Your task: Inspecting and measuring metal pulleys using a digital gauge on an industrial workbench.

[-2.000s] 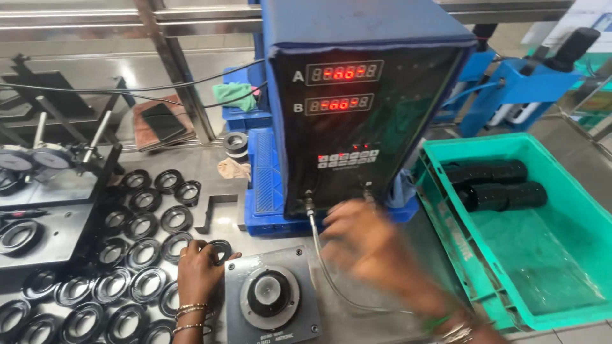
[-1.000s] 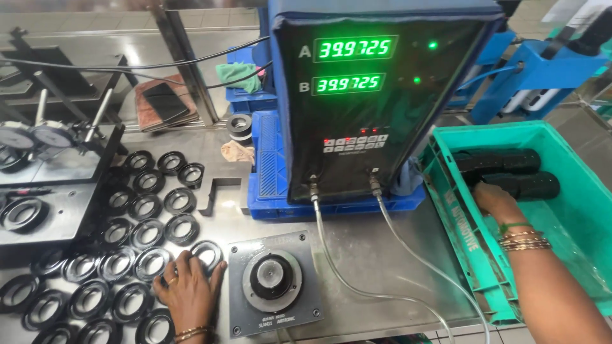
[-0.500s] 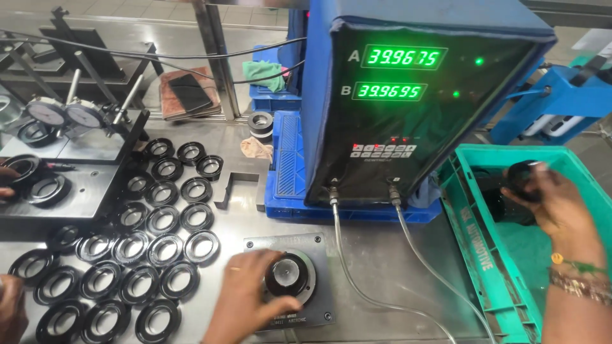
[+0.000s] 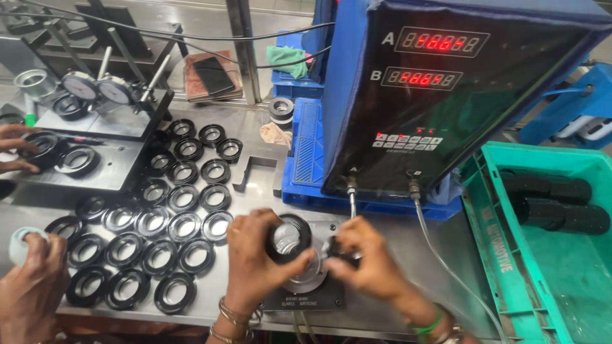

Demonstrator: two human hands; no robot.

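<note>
My left hand (image 4: 258, 261) grips a black ring (image 4: 288, 237) tilted just above the round gauge fixture (image 4: 309, 280) on the steel bench. Right beside the ring, the fingers of my right hand (image 4: 366, 261) pinch a small black part (image 4: 334, 247). I cannot tell whether that part belongs to the fixture. Behind stands a blue display box (image 4: 446, 95) with two rows of red digits, and two cables (image 4: 440, 255) run from it toward the fixture.
Several black rings (image 4: 172, 216) lie in rows left of the fixture. Another person's hands (image 4: 32, 286) work at the far left by a dial gauge stand (image 4: 95, 102). A green crate (image 4: 548, 255) with black cylinders sits on the right.
My right hand came from the green crate to the fixture. My left hand now holds a ring over the fixture. The display digits went from green to red.
</note>
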